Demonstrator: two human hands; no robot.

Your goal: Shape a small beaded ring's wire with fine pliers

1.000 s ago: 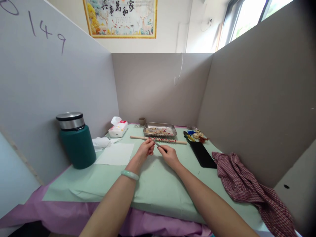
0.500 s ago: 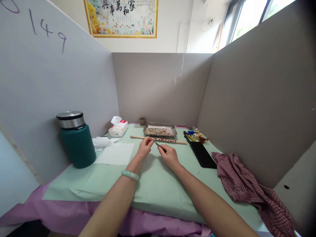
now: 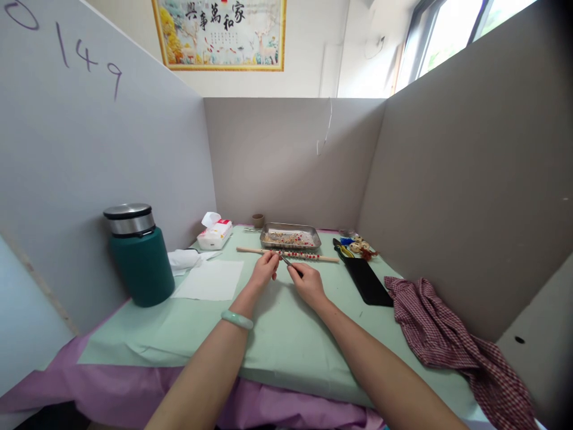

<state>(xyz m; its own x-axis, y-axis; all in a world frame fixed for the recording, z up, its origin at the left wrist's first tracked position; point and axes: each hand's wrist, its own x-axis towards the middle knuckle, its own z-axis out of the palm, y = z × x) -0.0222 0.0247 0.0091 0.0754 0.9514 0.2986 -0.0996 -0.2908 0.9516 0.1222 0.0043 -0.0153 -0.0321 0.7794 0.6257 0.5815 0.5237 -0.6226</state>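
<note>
My right hand is closed around a slim metal-tipped tool with a dark handle, perhaps pliers or tweezers. Its tip points up and left, close to my left fingertips. The fingers of my left hand are pinched together on something too small to make out; a pale green bangle circles that wrist. Just beyond both hands lies a light wooden stick with red beads and small metallic pieces along it. Behind the stick, a metal tray holds many small loose beads, some red and some gold-coloured.
On the left stand a green thermos and a tissue pack, with white paper before them. To the right lie a black flat object, yellow-and-dark-handled pliers and a checked cloth. Grey partitions enclose the table.
My left hand has turned slightly, and its lower fingers now show curled more toward the right. The tool stays in my right hand, near the left fingertips. The view has shifted a little.
</note>
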